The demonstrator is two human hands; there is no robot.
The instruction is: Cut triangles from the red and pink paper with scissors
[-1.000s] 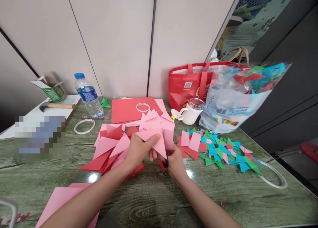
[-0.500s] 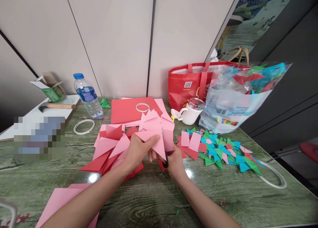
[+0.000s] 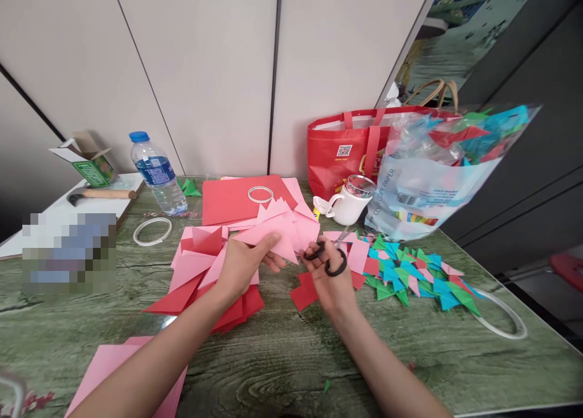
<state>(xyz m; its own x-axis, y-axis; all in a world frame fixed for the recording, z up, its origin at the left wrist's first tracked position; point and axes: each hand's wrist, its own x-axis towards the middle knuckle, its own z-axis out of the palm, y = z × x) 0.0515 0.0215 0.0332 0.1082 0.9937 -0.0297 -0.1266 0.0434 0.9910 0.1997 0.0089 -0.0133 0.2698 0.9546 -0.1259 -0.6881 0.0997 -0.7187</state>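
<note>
My left hand [image 3: 246, 263] pinches a pink folded paper triangle [image 3: 283, 236] between thumb and fingers, its point toward the lower right. To the right, my right hand [image 3: 336, 287] holds scissors [image 3: 336, 244] by their black handles, blades pointing up and away from the pink triangle. Red paper strips [image 3: 304, 291] lie beside and under my right hand, with pink strips [image 3: 359, 257] past the scissors. A fan of pink pointed pieces [image 3: 307, 223] is just behind the triangle. Left of it, red and pink folded triangles [image 3: 194, 263] are piled on the table.
Small blue, green, red and pink folded pieces [image 3: 410, 275] spread across the right. Behind stand a white mug [image 3: 350, 205], a red bag [image 3: 337, 169], a plastic bag [image 3: 410, 193] and a water bottle [image 3: 157, 175]. A hammer [image 3: 104, 194] and tape roll [image 3: 153, 231] are left.
My right hand and the scissors have moved right, away from the paper. The pink strip beside the triangle is off it, and pink paper now shows among the strips. My left hand rose slightly.
</note>
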